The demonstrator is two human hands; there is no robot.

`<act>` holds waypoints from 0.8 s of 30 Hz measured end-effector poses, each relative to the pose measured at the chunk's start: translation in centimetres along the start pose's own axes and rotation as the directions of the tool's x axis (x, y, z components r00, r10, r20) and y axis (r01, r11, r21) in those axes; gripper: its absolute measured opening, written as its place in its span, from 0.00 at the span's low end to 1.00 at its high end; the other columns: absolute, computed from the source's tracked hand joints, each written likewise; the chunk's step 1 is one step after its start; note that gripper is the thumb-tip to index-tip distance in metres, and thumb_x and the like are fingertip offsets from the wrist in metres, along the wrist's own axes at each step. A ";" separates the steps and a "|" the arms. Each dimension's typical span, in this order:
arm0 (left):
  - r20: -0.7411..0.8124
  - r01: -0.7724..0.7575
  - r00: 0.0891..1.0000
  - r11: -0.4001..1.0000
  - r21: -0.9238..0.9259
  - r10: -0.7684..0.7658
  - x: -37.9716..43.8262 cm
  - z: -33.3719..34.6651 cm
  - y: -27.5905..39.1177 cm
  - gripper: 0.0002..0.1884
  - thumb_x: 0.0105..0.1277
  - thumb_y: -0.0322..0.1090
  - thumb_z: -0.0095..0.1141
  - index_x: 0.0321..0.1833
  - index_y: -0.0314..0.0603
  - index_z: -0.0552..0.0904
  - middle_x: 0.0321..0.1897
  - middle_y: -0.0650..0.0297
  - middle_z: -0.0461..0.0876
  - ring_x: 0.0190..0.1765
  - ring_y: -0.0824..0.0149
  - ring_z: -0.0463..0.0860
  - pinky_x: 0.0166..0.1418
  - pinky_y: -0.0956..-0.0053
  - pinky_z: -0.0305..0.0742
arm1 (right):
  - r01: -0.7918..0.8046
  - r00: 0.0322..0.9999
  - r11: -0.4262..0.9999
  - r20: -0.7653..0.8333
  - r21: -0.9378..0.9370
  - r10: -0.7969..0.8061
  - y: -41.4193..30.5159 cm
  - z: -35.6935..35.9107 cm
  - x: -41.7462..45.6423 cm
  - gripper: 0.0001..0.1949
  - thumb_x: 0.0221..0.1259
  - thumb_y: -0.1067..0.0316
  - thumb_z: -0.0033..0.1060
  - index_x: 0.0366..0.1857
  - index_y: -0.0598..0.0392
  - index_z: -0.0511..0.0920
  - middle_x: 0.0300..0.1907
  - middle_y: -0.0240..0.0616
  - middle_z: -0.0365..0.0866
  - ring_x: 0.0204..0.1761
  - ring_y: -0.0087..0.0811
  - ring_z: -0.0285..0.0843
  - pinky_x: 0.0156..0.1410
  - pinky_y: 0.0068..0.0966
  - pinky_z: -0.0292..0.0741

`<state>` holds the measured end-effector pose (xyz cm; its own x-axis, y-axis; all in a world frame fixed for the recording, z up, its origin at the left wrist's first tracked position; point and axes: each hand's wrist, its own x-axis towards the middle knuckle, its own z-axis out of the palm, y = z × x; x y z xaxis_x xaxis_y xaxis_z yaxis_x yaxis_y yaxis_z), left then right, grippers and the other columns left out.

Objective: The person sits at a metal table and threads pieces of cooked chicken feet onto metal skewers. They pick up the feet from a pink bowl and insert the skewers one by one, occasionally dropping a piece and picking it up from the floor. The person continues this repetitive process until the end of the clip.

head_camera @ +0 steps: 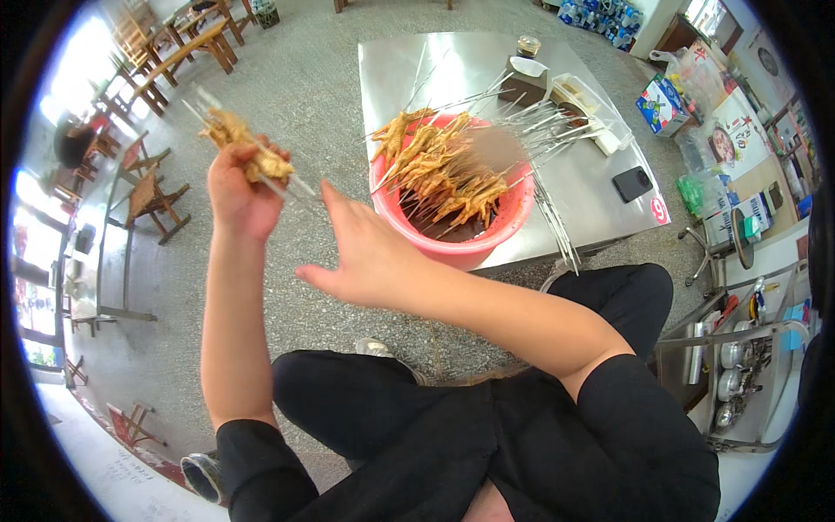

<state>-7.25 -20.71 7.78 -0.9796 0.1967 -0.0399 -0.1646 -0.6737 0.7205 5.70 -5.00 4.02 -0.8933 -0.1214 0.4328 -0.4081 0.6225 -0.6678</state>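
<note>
My left hand (pixel 244 189), raised at the left, grips a bundle of skewered chicken feet (pixel 251 147); thin metal skewers (pixel 287 189) stick out at both ends. My right hand (pixel 355 251) reaches across beside the lower skewer ends, fingers spread, with nothing seen in it; whether its fingertips touch the skewers I cannot tell. Right of my hands, a pink plastic tub (pixel 456 248) stands on a stainless steel table (pixel 567 215). Skewered chicken feet (pixel 424 156) are heaped in it over dark liquid, and many metal skewers (pixel 554 215) jut over its rim. A round blur covers part of the heap.
Behind the tub are a lidded glass jar (pixel 528 46), a dark box (pixel 522 88) and a plastic tray (pixel 577 94). A black phone (pixel 631 184) lies near the table's right edge. Wooden folding chairs (pixel 150 196) stand left; a metal rack (pixel 730 339) is at the lower right.
</note>
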 end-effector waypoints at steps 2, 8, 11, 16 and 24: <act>0.005 -0.065 0.998 0.998 0.001 0.065 -1.3 3.3 -1.3 0.08 0.64 0.28 0.50 0.44 0.36 0.74 0.37 0.62 0.77 0.41 0.63 0.78 0.50 0.64 0.76 | -0.158 0.956 0.987 0.245 -0.023 0.158 -1.3 -4.0 0.8 0.31 0.62 0.61 0.65 0.64 0.68 0.65 0.47 0.65 0.81 0.53 0.57 0.82 0.57 0.47 0.79; -0.005 -0.083 0.996 0.989 0.120 0.084 -2.5 8.0 -7.6 0.13 0.64 0.31 0.51 0.50 0.34 0.75 0.41 0.59 0.81 0.46 0.61 0.80 0.55 0.64 0.76 | -0.184 0.975 0.981 0.136 0.066 0.174 3.2 -10.7 -1.3 0.16 0.70 0.62 0.56 0.54 0.62 0.75 0.36 0.54 0.83 0.41 0.52 0.84 0.48 0.44 0.78; 0.193 0.093 0.971 0.969 0.229 -0.138 -3.0 10.2 -10.1 0.23 0.65 0.34 0.53 0.61 0.29 0.74 0.49 0.56 0.83 0.53 0.60 0.81 0.59 0.63 0.76 | -0.265 0.956 0.961 0.107 -0.081 0.273 6.4 -14.5 -1.7 0.15 0.72 0.59 0.54 0.48 0.61 0.79 0.36 0.54 0.82 0.40 0.50 0.83 0.47 0.43 0.77; 0.316 -0.222 0.931 0.401 0.889 -0.185 0.0 7.7 -11.5 0.33 0.62 0.42 0.59 0.69 0.32 0.72 0.59 0.50 0.82 0.62 0.53 0.80 0.69 0.59 0.72 | -0.020 0.998 0.900 0.046 -0.436 0.044 16.7 -22.8 -0.4 0.18 0.71 0.52 0.57 0.40 0.60 0.81 0.37 0.52 0.84 0.42 0.51 0.84 0.49 0.44 0.78; 0.176 -0.274 0.888 -0.181 0.945 -0.424 14.1 7.7 -14.2 0.34 0.55 0.49 0.61 0.61 0.30 0.79 0.51 0.42 0.86 0.48 0.49 0.87 0.54 0.65 0.81 | -0.258 0.965 0.873 -0.149 -0.414 0.215 17.1 -30.1 -0.2 0.16 0.67 0.55 0.64 0.34 0.61 0.80 0.24 0.45 0.80 0.28 0.41 0.79 0.35 0.36 0.72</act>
<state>-17.80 -2.91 2.29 -0.7802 0.5860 -0.2188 0.4067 0.7410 0.5344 4.53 28.91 10.75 -0.9220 0.1318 0.3640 -0.0474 0.8948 -0.4440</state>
